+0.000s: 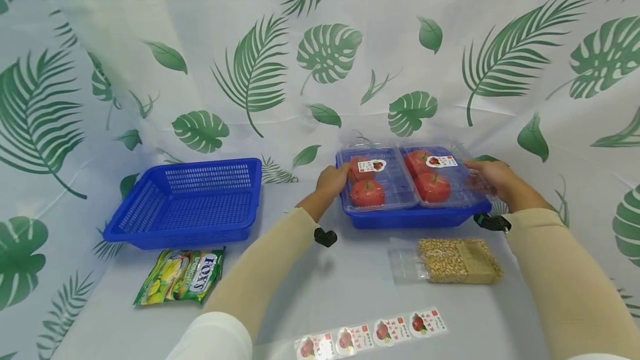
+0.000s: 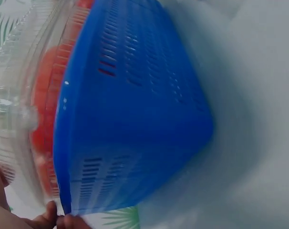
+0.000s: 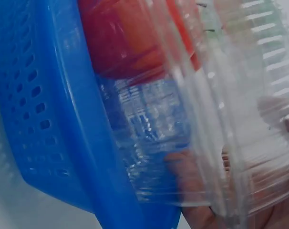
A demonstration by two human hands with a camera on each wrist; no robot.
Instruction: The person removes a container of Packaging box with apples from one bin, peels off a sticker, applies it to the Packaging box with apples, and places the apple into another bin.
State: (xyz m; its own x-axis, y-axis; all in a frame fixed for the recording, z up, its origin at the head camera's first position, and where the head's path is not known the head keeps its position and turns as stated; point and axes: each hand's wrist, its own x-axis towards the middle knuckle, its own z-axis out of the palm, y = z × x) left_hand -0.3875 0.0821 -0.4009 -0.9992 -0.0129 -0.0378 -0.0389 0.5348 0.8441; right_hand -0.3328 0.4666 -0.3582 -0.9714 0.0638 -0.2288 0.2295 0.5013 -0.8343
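Observation:
Two clear plastic fruit boxes with round red fruits inside lie side by side on a blue basket. Each lid bears a white sticker. My left hand grips the left box's outer edge, its fingertips close to the basket rim in the left wrist view. At the far right, my right hand holds the right box's side; the right wrist view shows fingers through the clear plastic. The boxes partly hide the fingers of both hands in the head view.
A second blue basket stands at the left. In front of it lies a green FOX'S candy bag. A bag of yellow kernels lies before the right basket. A strip of fruit stickers lies near the front edge.

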